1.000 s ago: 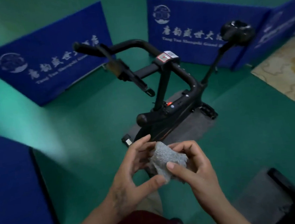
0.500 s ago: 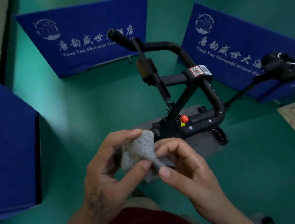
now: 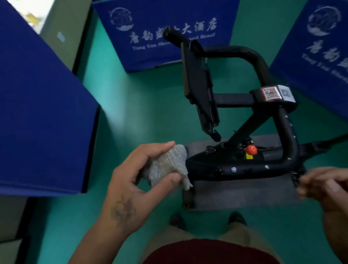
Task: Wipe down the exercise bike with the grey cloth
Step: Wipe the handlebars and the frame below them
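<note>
The black exercise bike (image 3: 288, 139) stands straight ahead of me on a grey mat (image 3: 238, 196), seen from above, with its handlebars at the top and a red knob (image 3: 251, 150) on the frame. My left hand (image 3: 132, 189) grips the bunched grey cloth (image 3: 168, 165) between thumb and fingers, just left of the bike's frame and close to it. My right hand (image 3: 340, 194) is at the right, apart from the cloth, fingers loosely curled and holding nothing, just below the frame's lower tube.
Blue printed panels stand around the bike: one at the left (image 3: 22, 102), one behind (image 3: 172, 22), one at the right (image 3: 323, 52). The floor (image 3: 140, 114) is green. My shoes (image 3: 177, 221) are at the mat's near edge.
I have come closer and now look down onto the bike. My right hand let go of the cloth and moved off to the right. The left hand alone carries the cloth toward the frame.
</note>
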Motion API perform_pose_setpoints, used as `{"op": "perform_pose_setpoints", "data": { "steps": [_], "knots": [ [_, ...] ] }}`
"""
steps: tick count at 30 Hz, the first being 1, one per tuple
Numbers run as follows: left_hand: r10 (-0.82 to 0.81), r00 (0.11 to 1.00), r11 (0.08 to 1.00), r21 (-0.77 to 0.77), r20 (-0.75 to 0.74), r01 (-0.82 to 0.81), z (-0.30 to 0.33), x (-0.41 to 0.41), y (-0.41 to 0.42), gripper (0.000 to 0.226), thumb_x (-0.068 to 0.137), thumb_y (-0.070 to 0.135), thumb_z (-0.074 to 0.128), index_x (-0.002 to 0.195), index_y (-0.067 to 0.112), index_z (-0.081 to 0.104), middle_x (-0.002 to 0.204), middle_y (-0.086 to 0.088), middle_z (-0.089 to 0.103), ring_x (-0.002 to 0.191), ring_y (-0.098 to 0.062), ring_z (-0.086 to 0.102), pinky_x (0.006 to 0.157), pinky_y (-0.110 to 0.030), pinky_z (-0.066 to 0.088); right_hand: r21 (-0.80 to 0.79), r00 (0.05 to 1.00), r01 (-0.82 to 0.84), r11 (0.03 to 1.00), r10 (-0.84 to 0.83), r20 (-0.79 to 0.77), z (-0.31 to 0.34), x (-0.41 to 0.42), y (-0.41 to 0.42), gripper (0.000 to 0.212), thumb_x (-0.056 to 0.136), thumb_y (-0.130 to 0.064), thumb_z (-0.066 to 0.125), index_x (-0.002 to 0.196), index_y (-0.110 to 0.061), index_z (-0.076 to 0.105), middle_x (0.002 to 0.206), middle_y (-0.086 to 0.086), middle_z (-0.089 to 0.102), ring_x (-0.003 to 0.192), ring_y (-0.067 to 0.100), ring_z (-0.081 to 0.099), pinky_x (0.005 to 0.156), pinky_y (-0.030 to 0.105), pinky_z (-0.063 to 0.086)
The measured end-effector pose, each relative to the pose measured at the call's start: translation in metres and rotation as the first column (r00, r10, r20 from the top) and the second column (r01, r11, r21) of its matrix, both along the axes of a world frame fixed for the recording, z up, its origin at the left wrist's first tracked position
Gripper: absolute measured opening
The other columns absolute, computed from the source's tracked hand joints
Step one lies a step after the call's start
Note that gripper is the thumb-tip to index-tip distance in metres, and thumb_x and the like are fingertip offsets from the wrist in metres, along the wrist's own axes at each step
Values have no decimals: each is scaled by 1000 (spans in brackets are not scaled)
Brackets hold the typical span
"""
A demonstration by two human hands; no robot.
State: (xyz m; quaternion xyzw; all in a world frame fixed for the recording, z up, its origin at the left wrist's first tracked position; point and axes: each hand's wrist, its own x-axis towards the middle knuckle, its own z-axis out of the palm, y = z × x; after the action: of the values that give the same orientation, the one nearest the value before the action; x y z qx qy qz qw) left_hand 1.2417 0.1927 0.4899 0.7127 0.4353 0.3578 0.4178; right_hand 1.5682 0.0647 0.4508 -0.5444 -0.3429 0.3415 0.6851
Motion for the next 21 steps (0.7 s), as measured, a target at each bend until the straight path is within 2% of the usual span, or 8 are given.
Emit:
{"op": "perform_pose_setpoints", "data": {
  "steps": [3, 5, 8, 11, 14, 16, 18, 21],
  "knots": [
    [124, 991, 990, -73, 44, -121, 1, 13, -12, 41, 88, 36, 82, 128, 32, 73, 122, 1, 74, 106, -19, 70, 86, -33, 59, -95, 999, 19, 995, -15, 43, -39, 61, 6, 19, 101, -5, 42, 87, -8, 56, 91, 6, 66, 71, 25, 60, 69, 25, 55],
    [223, 973, 971, -106, 68, -215, 2, 20, -24, 40, 87, 34, 82, 126, 29, 73, 122, -2, 73, 107, -23, 69, 88, -35, 59, -189, 999, -10, 982, 18, 41, -52, 100, 12, 23, 107, -11, 50, 87, 0, 54, 83, 3, 67, 70, 19, 62, 68, 22, 56],
    [371, 927, 928, -61, 50, -368, 2, 35, -45, 41, 86, 35, 82, 125, 28, 71, 123, 0, 74, 111, -23, 70, 91, -36, 60, -218, 995, -64, 974, 78, 55, -46, 132, 24, 19, 105, 9, 44, 88, 9, 54, 72, 4, 63, 63, 12, 62, 58, 18, 56],
    [490, 870, 872, 40, -55, -489, 3, 50, -61, 42, 87, 43, 82, 126, 39, 69, 125, 5, 73, 115, -20, 70, 95, -34, 59, -196, 979, -105, 975, 136, 149, -43, 139, 44, 17, 105, 9, 45, 90, 6, 52, 80, -9, 62, 67, 4, 61, 63, 13, 51],
    [570, 787, 822, 153, -236, -549, 11, 57, -67, 42, 88, 53, 82, 126, 55, 65, 127, 12, 66, 118, -10, 63, 98, -18, 50, -143, 955, -191, 971, 218, 203, -42, 140, 52, 15, 102, -14, 54, 102, 1, 56, 98, 3, 64, 75, 10, 63, 69, 18, 54],
    [578, 765, 815, 162, -286, -556, 17, 64, -66, 44, 86, 50, 80, 128, 50, 67, 125, 13, 67, 115, -4, 61, 93, -9, 46, -119, 952, -228, 966, 247, 183, -36, 136, 58, 16, 98, -19, 58, 104, -3, 58, 98, 3, 65, 75, 12, 64, 67, 20, 56],
    [556, 780, 829, 128, -286, -545, 21, 68, -59, 43, 88, 46, 80, 129, 43, 70, 123, 10, 71, 113, -7, 64, 92, -14, 49, -124, 946, -256, 959, 275, 172, -32, 126, 63, 6, 96, -18, 60, 100, -13, 61, 94, -5, 68, 74, 10, 65, 65, 19, 56],
    [475, 849, 873, 8, -232, -487, 26, 64, -42, 36, 94, 39, 80, 129, 35, 72, 121, 8, 75, 110, -11, 70, 92, -25, 55, -122, 936, -301, 946, 317, 151, -31, 118, 67, 6, 95, -18, 61, 100, -15, 62, 90, -6, 69, 74, 11, 65, 65, 18, 56]
  ]
}}
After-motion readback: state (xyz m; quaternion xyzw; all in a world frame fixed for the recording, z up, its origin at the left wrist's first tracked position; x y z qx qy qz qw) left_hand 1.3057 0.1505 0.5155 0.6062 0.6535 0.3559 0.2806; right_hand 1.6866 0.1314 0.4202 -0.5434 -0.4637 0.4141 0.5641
